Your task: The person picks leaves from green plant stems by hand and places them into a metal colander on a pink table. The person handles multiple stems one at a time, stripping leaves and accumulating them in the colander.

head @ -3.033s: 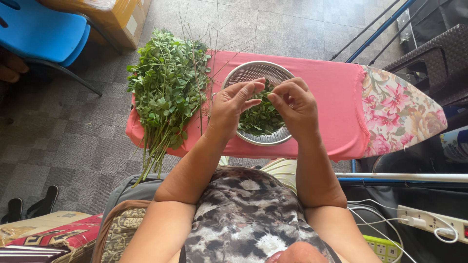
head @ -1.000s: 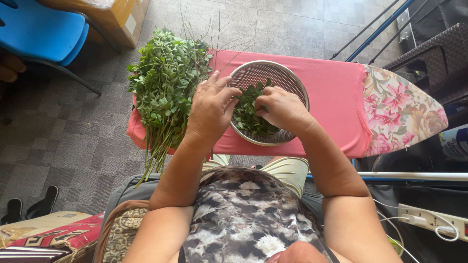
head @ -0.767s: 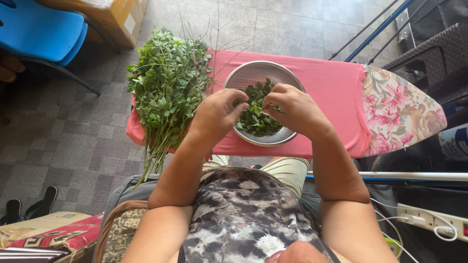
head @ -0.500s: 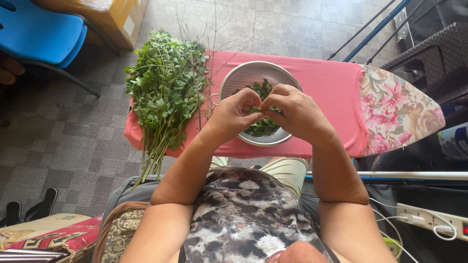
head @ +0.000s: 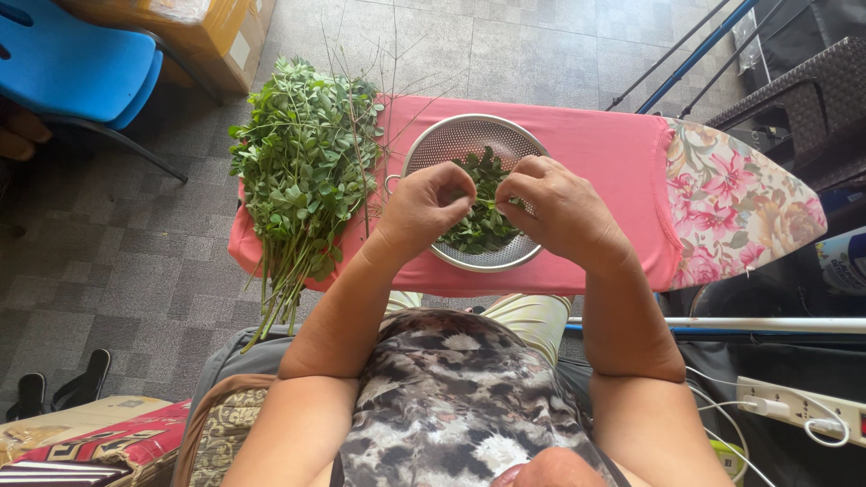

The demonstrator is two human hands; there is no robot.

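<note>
Both hands now apart over round perforated steel colander (head: 451,135) mid-board: left hand (head: 419,209) and right hand (head: 557,209) each pinching green leafy sprig (head: 483,194); I read stripping underway. Leafy bunch (head: 302,171) at board's left end.

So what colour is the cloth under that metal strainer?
Plain pink cloth under the metal strainer, with a floral-patterned end on the right; the head view shows it.

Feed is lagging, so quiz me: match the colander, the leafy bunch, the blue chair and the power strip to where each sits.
Things:
1. metal colander
2. bunch of leafy stems
3. blue chair
4. white power strip

Places:
A. top left corner, on the floor
B. left end of the pink-covered board
C. lower right corner
D. under both hands, mid-board

Pairs: 1-D, 2-B, 3-A, 4-C
</note>
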